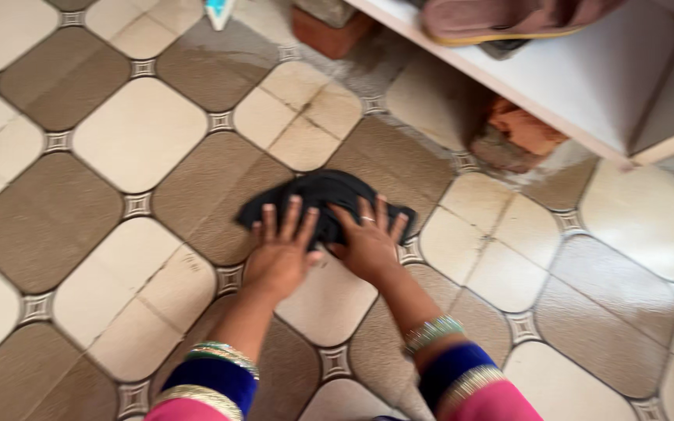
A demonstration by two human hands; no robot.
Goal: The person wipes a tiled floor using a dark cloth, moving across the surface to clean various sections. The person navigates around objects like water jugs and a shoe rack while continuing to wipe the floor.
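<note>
Wiping: both hands press a black cloth [323, 204] flat against the tiled floor [138, 132], so the step in hand looks like scrubbing the tiles.
Left hand [281, 253]: palm down on the cloth's near left edge, fingers spread wide, pinning it rather than gripping it.
Right hand [368, 242]: also flat and spread, on the cloth's near right part (a ring shows on one finger), just beside the left hand.
Cloth: bunched into a low dark hump, lying where a brown tile and a cream tile meet, in the middle of the floor.
Next move, as I judge it: a push or drag with steady downward weight, keeping the cloth under both palms so it does not slide out.
Far right edge: a white shelf unit [587, 86] stands propped on red bricks [520, 132], with a pink sandal [501, 19] on its board; the floor there looks damp.
Open room: wide bare tiles lie to the left and towards the person; towards the shelf the room narrows, and the bricks would stop a long stroke.
</note>
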